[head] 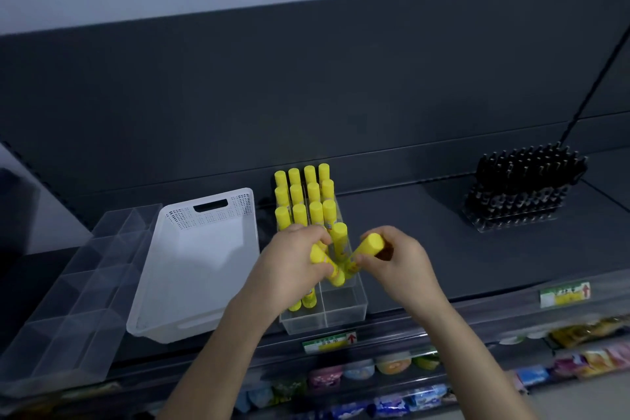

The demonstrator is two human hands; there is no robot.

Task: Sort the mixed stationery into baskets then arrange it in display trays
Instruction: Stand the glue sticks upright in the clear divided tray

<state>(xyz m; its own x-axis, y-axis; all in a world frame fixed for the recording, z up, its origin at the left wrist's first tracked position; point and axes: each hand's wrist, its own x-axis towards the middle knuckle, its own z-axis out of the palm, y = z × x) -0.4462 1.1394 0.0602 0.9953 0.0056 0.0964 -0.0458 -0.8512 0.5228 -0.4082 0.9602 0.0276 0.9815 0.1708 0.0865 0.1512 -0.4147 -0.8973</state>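
A clear display tray (344, 312) stands on the dark shelf, and several yellow glue sticks (305, 193) stand upright in its rear compartments. My left hand (293, 261) grips a bunch of yellow glue sticks (325, 262) over the tray's middle. My right hand (397, 257) holds one yellow glue stick (370, 245), tilted with its cap up and to the right. Both hands meet above the tray. The two front right compartments hold nothing.
An empty white basket (204, 269) sits just left of the tray. A second clear divided tray (78, 286) lies further left. A clear tray of black pens (521, 187) stands at the back right. Packaged goods fill the shelf below.
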